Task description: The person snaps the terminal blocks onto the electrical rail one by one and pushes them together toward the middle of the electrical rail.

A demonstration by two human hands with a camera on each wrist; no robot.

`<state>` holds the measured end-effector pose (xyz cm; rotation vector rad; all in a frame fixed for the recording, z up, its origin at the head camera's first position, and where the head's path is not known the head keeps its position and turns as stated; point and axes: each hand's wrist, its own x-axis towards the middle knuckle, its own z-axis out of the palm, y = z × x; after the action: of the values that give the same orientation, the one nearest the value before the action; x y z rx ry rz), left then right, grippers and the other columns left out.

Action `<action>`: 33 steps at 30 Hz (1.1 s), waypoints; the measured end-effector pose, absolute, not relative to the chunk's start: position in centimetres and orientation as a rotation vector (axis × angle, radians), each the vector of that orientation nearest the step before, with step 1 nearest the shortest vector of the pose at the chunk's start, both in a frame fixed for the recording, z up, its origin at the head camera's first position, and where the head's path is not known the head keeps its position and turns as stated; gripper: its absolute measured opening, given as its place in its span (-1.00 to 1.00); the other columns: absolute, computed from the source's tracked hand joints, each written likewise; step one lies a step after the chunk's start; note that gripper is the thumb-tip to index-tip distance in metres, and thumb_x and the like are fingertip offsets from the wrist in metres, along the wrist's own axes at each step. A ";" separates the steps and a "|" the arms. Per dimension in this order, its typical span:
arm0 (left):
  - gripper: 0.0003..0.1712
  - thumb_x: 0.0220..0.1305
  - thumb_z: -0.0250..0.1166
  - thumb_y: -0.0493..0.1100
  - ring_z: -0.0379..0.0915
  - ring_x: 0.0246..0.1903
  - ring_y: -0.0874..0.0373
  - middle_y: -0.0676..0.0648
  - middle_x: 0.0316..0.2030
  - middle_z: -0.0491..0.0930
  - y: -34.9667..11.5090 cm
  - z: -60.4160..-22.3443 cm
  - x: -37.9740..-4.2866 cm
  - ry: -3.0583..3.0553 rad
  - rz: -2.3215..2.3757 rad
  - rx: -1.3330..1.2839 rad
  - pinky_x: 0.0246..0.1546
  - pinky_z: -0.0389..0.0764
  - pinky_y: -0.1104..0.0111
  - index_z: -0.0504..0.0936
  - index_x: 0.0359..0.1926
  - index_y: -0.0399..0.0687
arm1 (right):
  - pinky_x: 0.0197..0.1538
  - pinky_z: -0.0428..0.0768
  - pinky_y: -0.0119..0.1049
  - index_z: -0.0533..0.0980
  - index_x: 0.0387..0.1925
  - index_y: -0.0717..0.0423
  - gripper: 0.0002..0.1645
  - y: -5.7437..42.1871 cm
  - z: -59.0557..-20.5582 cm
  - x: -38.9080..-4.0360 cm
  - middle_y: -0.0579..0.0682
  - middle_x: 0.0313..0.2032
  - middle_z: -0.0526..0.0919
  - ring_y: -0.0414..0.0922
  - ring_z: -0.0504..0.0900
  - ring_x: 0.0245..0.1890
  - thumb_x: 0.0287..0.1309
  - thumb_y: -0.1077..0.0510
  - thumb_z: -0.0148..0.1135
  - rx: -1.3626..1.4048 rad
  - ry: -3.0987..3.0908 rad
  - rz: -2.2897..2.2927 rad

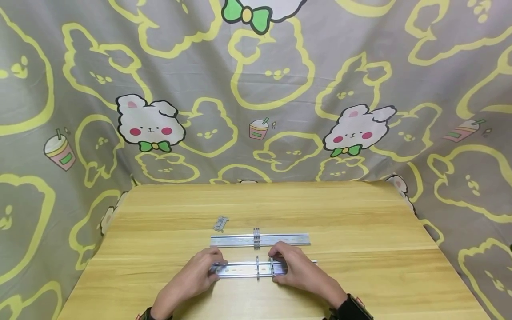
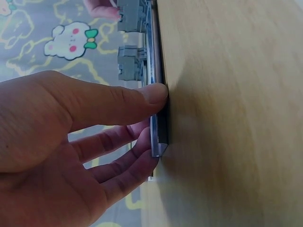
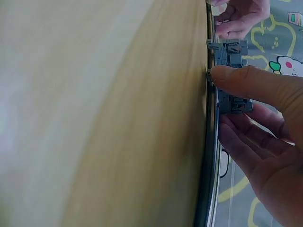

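A slotted metal DIN rail (image 1: 242,270) lies on the near part of the table. Its left end is held by my left hand (image 1: 198,272), thumb on the near edge and fingers along the far edge. Two thin grey terminal blocks sit across this rail. One terminal block (image 1: 258,268) stands near the middle, untouched. Just right of it, my right hand (image 1: 298,269) pinches the other block (image 3: 236,105) between thumb and fingers. That hand covers part of the rail's right side.
Behind lies a second DIN rail (image 1: 236,241) bearing several terminal blocks (image 1: 257,238) packed together. A loose grey terminal block (image 1: 220,223) rests farther back on the wooden table (image 1: 340,213). A patterned curtain (image 1: 208,80) hangs around the table's back and sides.
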<state>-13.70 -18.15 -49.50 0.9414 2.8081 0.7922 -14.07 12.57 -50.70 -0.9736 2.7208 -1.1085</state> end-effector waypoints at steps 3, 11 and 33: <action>-0.71 -0.07 0.46 -0.41 0.55 -0.20 0.08 0.02 -0.26 0.61 -18.2 -49.4 -13.7 2.813 0.793 0.943 -0.17 0.70 0.19 0.74 -0.23 -0.22 | 0.00 0.67 -0.24 0.50 -0.07 0.15 -0.35 12.0 -50.6 -14.1 -0.04 -0.13 0.65 -0.18 0.61 -0.10 -0.30 0.19 0.59 -0.988 2.732 -1.105; -0.71 -0.06 0.45 -0.41 0.55 -0.20 0.08 0.01 -0.25 0.60 -18.4 -49.1 -13.7 2.808 0.794 0.945 -0.17 0.70 0.19 0.74 -0.22 -0.24 | -0.07 0.69 -0.28 0.48 -0.08 0.14 -0.34 10.7 -50.5 -14.1 -0.05 -0.17 0.64 -0.19 0.60 -0.17 -0.32 0.19 0.60 -1.007 2.746 -1.110; -0.70 -0.07 0.41 -0.44 0.53 -0.21 0.11 0.02 -0.25 0.61 -18.5 -49.2 -13.8 2.801 0.809 0.940 -0.19 0.70 0.22 0.75 -0.22 -0.24 | 0.09 0.63 -0.15 0.44 0.15 0.17 -0.17 10.8 -48.2 -13.9 0.01 0.01 0.61 -0.09 0.58 0.00 -0.25 0.16 0.57 -0.955 2.698 -0.978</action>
<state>-13.79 -18.51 -49.20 0.9398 2.8010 0.8089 -13.87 10.81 -48.22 -0.9553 2.6984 -0.9785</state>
